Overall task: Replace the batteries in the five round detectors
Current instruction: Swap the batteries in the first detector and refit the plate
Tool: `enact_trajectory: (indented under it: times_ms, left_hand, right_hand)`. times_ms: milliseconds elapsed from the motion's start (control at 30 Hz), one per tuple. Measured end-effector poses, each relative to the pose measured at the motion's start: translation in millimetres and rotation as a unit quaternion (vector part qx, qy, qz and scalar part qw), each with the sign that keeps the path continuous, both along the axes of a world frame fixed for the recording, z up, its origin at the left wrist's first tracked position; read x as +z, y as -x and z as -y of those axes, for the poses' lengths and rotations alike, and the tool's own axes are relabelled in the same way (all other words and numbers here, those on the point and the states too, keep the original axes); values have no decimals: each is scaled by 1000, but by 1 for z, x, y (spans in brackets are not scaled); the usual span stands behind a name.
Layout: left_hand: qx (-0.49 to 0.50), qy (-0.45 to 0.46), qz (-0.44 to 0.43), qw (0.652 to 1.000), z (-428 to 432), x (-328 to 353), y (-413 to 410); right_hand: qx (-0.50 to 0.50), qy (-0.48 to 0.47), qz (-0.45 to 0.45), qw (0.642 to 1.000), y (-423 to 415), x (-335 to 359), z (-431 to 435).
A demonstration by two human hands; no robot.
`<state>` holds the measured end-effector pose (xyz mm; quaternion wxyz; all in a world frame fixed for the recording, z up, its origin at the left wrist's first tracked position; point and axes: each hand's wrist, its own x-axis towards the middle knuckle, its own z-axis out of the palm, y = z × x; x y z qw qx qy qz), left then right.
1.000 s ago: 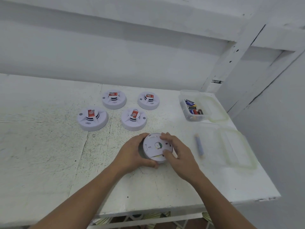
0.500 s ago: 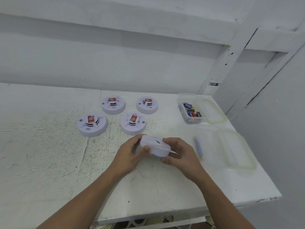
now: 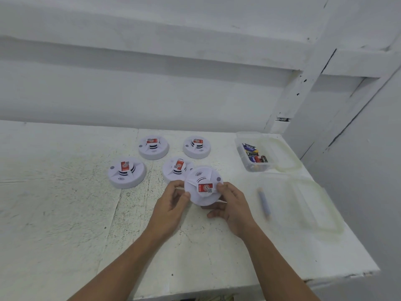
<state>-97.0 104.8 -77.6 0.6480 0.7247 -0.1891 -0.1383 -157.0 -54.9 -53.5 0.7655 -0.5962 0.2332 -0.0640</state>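
1. Holding one round detector (image 3: pixel 203 185) just above the desk (image 3: pixel 65 213), red-label face tilted toward the camera, at the near edge of the group.
2. Pinching its left rim with the left grip (image 3: pixel 171 205), thumb against fingertips. Clamping its right rim with the right grip (image 3: pixel 232 205), thumb on top and fingers curled under.
3. Sitting label-up on the desk behind: the front-left detector (image 3: pixel 127 172), back-left detector (image 3: pixel 153 147), back-right detector (image 3: pixel 196 147) and middle detector (image 3: pixel 176 169), this last partly hidden by the held one.
4. Lying just right of the right grip: a blurred grey-blue cylinder (image 3: pixel 264 202), probably a battery; old or fresh, cannot tell.
5. Standing at back right: a clear tub (image 3: pixel 271 158) of mixed batteries, with a lid (image 3: pixel 289 157) just beside it. Nearer: a second clear tub (image 3: pixel 314 205), contents not discernible.
6. Judging progress: no open battery bay visible on any of the five, so no counting finished units. Guessing the held unit is either just closed or about to be opened.
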Motion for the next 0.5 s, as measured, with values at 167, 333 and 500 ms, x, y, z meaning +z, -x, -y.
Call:
enact_trajectory:
  times_ms: [167, 333, 500]
  left_hand:
    - [-9, -26, 27, 999, 0, -1, 1]
    - [-14, -48, 70, 996, -1, -5, 2]
    - [-19, -50, 88, 995, -2, -7, 3]
  right_hand:
    - [-13, 21, -13, 1000, 1, -1, 1]
    - [-12, 43, -15, 999, 3, -5, 2]
    - [-8, 41, -20, 999, 5, -7, 2]
